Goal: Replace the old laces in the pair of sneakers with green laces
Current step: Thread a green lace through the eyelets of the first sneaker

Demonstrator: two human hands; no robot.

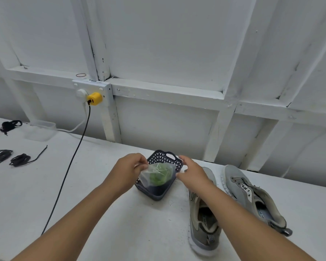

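My left hand point(129, 169) pinches the top of a clear plastic bag point(154, 175) holding green laces, lifted over a small dark basket point(159, 194). Just right of the bag is my right hand point(191, 171), fingers extended and touching the basket's right rim. Two grey sneakers without laces lie on the white table: one point(203, 223) under my right forearm, the other point(252, 196) further right. Black old laces lie in bundles at the far left point(20, 159), point(2, 155), with another bundle point(9, 126) behind them.
A black cable point(68, 166) runs from a yellow plug point(94, 98) in the wall socket across the table toward its front edge. A clear plastic container point(41, 129) stands at the back left. A white panelled wall closes the table's far side.
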